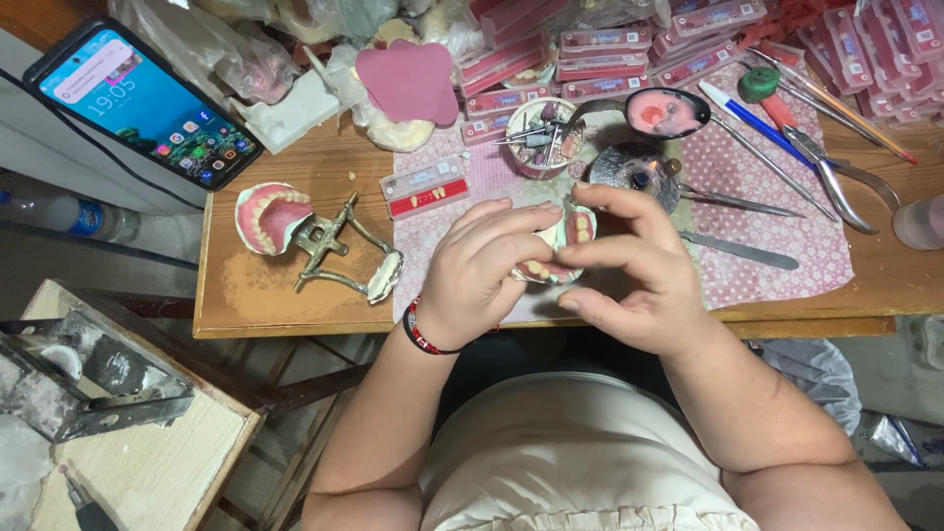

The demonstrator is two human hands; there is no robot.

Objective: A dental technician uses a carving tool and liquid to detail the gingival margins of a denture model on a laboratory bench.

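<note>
Centrally, head view: one pink wax denture base with cream-coloured teeth [565, 246], held above the near edge of the wooden workbench [236, 295], over the one pink dotted cloth [747, 256]. Two hands are on it. The left hand [482, 270] curls over its left side, fingers bent close and gripping; one red-and-black beaded bracelet [421, 332] circles that wrist. The right hand [629, 275] pinches its right side, thumb below and forefinger arched over the top, fingers narrow around it. The denture's long axis runs roughly left to right between the hands; one short row of teeth shows facing up and away near the right forefinger, another lower by the left fingertips; which end is front cannot be told. Left of the hands: one metal articulator frame [339, 251] lying flat, one second pink denture on a white plaster cast [270, 216] touching it. Behind the hands: one small tray of loose teeth, red and clear [425, 187]; one round cup of metal burs and tools [539, 138]; one small lit burner with a metal top [637, 172]; one spoon of pink wax [664, 111]. Far right: one blue pen [742, 110], one pair of steel pliers [836, 177], one flat steel knife [737, 249]. Far left: one smartphone with lit screen [143, 103].
</note>
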